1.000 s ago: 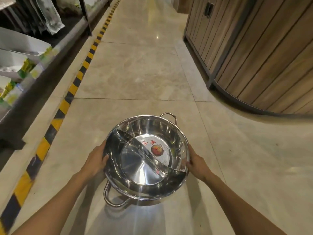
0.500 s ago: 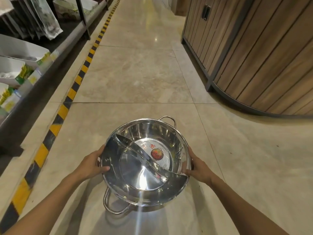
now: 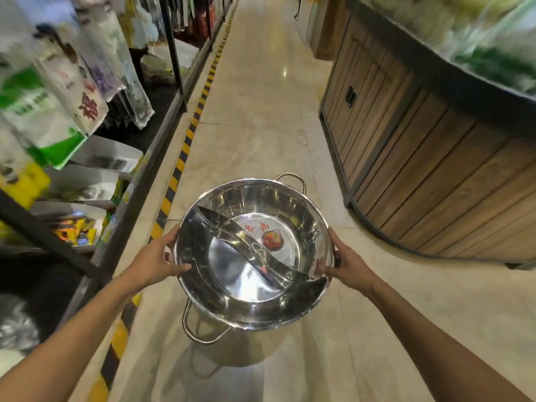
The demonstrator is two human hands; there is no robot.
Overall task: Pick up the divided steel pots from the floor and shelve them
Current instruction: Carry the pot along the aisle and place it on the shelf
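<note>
A shiny divided steel pot with a curved S-shaped partition and a round red label inside is held in the air above the floor, in the lower middle of the head view. It has a loop handle at the far rim and another at the near rim. My left hand grips its left rim with the thumb over the edge. My right hand grips the right rim. The pot tilts slightly toward me.
A store shelf runs along the left, with hanging packaged goods and white trays of items. A yellow-and-black floor stripe edges it. A curved wooden display counter stands on the right. The beige tiled aisle stretches ahead.
The pot has risen with both hands still on its rim. My view has lifted, so the shelf's hanging packages and the counter top with greens now show.
</note>
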